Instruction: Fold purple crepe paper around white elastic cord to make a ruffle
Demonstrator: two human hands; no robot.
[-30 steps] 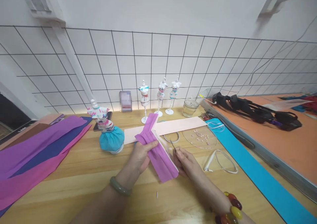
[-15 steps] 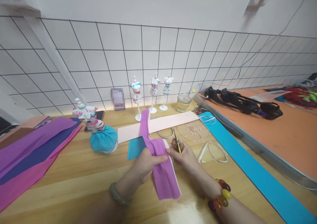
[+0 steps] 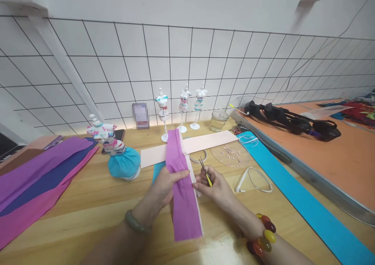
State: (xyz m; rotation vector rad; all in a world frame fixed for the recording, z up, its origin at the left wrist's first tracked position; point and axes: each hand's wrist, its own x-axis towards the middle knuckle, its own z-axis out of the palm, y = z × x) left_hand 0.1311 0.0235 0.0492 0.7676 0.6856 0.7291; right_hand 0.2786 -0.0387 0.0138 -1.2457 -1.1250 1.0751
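A long purple fabric strip (image 3: 186,214) with a white band along its right edge lies across a pale pink strip (image 3: 209,140). My left hand (image 3: 165,185) pinches the purple strip at mid-length, thumb on top and fingers beneath. At the white edge, my right hand (image 3: 215,183) grips the fabric between thumb and fingers. Small yellow-handled scissors (image 3: 208,178) are also held in that hand, their dark blades pointing up and away. Part of a blue piece (image 3: 158,171) shows behind my left hand.
A dress form in a blue skirt (image 3: 124,163) stands left, beside layered fabrics (image 3: 43,175). Behind are three small dress forms, a glass (image 3: 219,121) and a phone-like object. Rightward lie a beads dish (image 3: 231,155), white cord (image 3: 258,188), a long blue strip (image 3: 293,194) and black straps.
The purple strip has straightened, its lower end shifting left. Both hands have moved slightly left while keeping hold of it, and the scissors have shifted with my right hand.
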